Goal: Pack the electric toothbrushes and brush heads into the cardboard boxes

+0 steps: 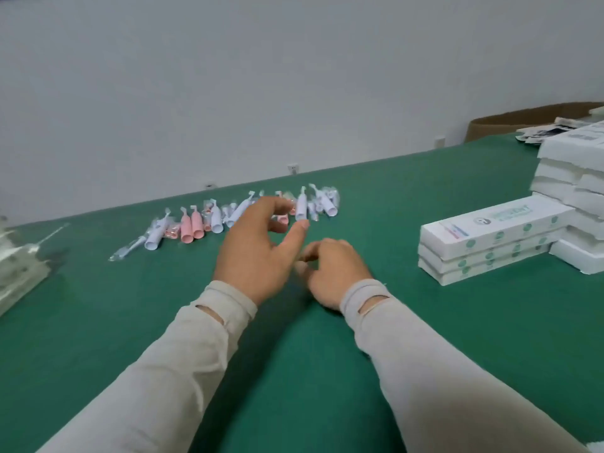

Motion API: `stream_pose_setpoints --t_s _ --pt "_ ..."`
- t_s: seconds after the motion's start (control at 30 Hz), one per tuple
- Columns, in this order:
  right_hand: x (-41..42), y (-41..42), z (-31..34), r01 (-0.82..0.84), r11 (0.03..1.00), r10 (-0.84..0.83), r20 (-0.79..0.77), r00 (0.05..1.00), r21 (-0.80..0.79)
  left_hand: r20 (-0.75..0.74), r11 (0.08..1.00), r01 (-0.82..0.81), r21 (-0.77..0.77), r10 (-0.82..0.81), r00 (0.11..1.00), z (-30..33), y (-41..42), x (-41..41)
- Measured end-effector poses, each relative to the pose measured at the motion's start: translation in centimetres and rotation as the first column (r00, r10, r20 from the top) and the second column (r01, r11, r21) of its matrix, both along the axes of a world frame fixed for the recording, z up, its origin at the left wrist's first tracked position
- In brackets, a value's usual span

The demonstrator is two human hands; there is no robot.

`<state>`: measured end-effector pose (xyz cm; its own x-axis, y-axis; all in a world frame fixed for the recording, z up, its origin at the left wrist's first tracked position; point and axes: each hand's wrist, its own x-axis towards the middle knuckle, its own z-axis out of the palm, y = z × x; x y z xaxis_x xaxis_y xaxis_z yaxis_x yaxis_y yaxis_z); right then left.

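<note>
Left hand (253,253) hovers spread and empty near the toothbrushes (225,217); right hand (333,273), loosely curled and empty, sits on the worktop (294,354), boxes (490,237) alongside.

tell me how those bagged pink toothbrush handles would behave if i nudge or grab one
The pink handles look round-bodied, so a nudge would probably roll them on the flat green mat. Their clear wrap seems glossy, so likely a bit slippery. They look like small plastic pieces, probably stiff and light.
</note>
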<state>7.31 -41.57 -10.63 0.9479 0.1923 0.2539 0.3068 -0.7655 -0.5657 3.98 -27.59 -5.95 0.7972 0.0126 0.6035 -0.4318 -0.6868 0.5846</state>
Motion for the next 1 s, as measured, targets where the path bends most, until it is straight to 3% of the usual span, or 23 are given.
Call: stream_pose_setpoints --t_s 0.07,0.13,0.2,0.3,0.4,0.5,0.57,0.7,0.77,0.9,1.0 --pt "-0.1 0.6 0.1 -0.047 0.999 0.047 -0.013 0.999 0.006 -0.109 0.984 -0.166 0.059 0.171 0.979 -2.0 6.1 -1.7" --pt "-0.7 1.0 0.2 -0.086 0.993 0.083 -0.043 0.996 -0.084 -0.258 0.913 -0.295 0.280 0.368 0.893 -4.3 11.9 -3.8" --pt "-1.0 1.8 0.1 -0.140 0.978 0.135 -0.038 0.990 -0.153 -0.351 0.837 -0.305 0.455 0.482 0.803 -5.7 16.2 -5.8" --pt "-1.5 2.3 -0.1 -0.180 0.960 0.178 -0.028 0.984 -0.216 -0.410 0.803 -0.311 0.508 0.543 0.733 -5.6 20.6 -8.0" --pt "-2.3 2.7 -0.4 -0.192 0.955 0.198 0.005 0.980 -0.226 -0.357 0.739 -0.403 0.539 0.634 0.685 -3.9 24.5 -9.0" --pt "-3.1 3.0 -0.5 -0.173 0.961 0.182 0.023 0.983 -0.216 -0.157 0.607 -0.670 0.427 0.780 0.606 -0.7 29.4 -9.6" --pt "-3.4 3.2 -0.4 -0.146 0.964 0.156 0.027 0.987 -0.221 -0.074 0.484 -0.792 0.372 0.866 0.494 0.9 32.8 -10.4" --pt "-3.7 3.6 -0.4 -0.123 0.966 0.136 0.044 0.990 -0.228 -0.149 0.308 -0.832 0.462 0.952 0.269 0.9 37.8 -12.4" --pt "-3.8 3.8 -0.6 -0.116 0.970 0.128 0.046 0.991 -0.216 -0.110 0.278 -0.875 0.397 0.961 0.255 0.8 39.0 -13.0" --pt "-3.8 4.1 -0.7 -0.090 0.973 0.105 0.057 0.993 -0.214 0.141 0.310 -0.936 0.168 0.932 0.334 3.4 40.8 -12.6" --pt "-4.0 5.2 -0.5 -0.079 0.966 0.095 0.054 0.994 -0.245 0.130 0.321 -0.924 0.208 0.927 0.351 6.2 42.6 -11.3"
